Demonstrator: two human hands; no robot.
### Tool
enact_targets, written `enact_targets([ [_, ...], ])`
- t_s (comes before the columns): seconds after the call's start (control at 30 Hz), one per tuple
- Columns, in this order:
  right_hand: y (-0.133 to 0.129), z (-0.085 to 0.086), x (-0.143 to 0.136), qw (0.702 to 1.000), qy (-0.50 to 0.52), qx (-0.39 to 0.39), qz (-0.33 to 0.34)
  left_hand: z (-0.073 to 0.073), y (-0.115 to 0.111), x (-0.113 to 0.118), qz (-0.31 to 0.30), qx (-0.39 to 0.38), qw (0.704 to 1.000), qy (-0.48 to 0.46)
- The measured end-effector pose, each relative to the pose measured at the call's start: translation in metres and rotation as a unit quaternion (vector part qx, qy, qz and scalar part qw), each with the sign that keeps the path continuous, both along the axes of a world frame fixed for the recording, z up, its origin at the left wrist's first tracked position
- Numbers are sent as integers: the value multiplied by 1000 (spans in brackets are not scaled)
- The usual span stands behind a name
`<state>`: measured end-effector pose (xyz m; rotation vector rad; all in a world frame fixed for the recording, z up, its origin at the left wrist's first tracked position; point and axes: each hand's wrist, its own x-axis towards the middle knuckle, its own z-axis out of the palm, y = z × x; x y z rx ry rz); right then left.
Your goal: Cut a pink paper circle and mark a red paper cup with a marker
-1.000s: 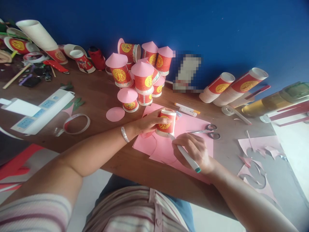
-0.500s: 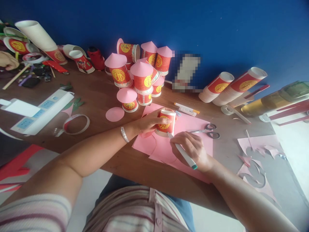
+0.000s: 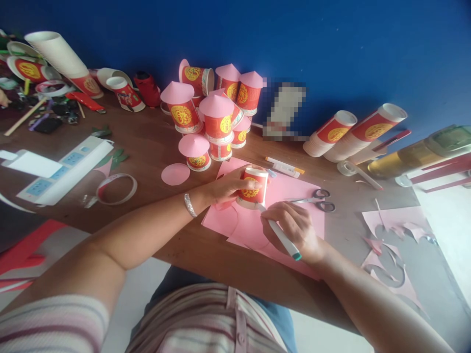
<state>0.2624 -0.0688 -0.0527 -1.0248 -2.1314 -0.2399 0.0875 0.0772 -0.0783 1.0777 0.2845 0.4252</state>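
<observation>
My left hand (image 3: 231, 185) is closed round a red and white paper cup (image 3: 256, 189) with a gold emblem, its white rim low and toward me. Between the fingers of my right hand (image 3: 292, 221) is a white marker with a green end (image 3: 281, 238); its tip is close to the cup's lower band, and I cannot tell whether it touches. Below both hands lie pink paper sheets (image 3: 294, 193). Scissors (image 3: 320, 200) rest on the paper's right edge. Behind the cup are another marker (image 3: 283, 169) and a pink paper disc (image 3: 175, 174).
Several red cups with pink cone tops (image 3: 217, 115) are grouped at the back. Cup stacks (image 3: 331, 132) lean to the right, by a tape roll (image 3: 346, 167). Pink scraps (image 3: 393, 274) lie far right. On the left are a power strip (image 3: 66, 169) and a tape ring (image 3: 117, 189).
My right hand and the marker have shifted slightly right, a little away from the cup's lower edge. Another person's hand at the far left has mostly withdrawn from view.
</observation>
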Motion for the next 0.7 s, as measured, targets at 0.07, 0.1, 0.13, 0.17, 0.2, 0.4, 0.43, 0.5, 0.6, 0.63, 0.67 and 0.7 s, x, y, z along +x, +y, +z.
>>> enact_targets([
  [0.07, 0, -1, 0, 1000, 0, 0, 2, 0, 0, 0, 3, -3, 1000, -2],
  [0.1, 0, -2, 0, 1000, 1, -1, 3, 1, 0, 0, 4, -5, 1000, -2],
  [0.13, -1, -2, 0, 1000, 1, -2, 3, 1, 0, 1, 6, -7, 1000, -1],
  [0.17, -1, -3, 0, 1000, 2, -4, 4, 1, 0, 1, 7, -10, 1000, -1],
  [0.2, -1, -3, 0, 1000, 2, -4, 5, 1, 0, 1, 8, -11, 1000, -1],
  [0.4, -2, 1, -1, 1000, 10, 1, 12, 1, -1, 2, 12, -12, 1000, -3],
  [0.43, -3, 2, -2, 1000, 11, 3, 13, 1, 0, 2, 13, -13, 1000, -3],
  [0.5, -3, 3, -2, 1000, 7, 3, 14, 0, 0, 2, 12, -14, 1000, -2],
  [0.6, -3, 1, -2, 1000, 2, 3, 13, -1, 1, 2, 12, -12, 1000, 0],
  [0.63, -3, 0, -1, 1000, 1, 3, 13, -2, 1, 2, 12, -11, 1000, 0],
  [0.67, -2, -1, -1, 1000, 1, 2, 14, -2, 1, 2, 12, -12, 1000, -3],
  [0.7, -2, -2, -1, 1000, 1, 0, 14, -2, 1, 3, 12, -12, 1000, -6],
])
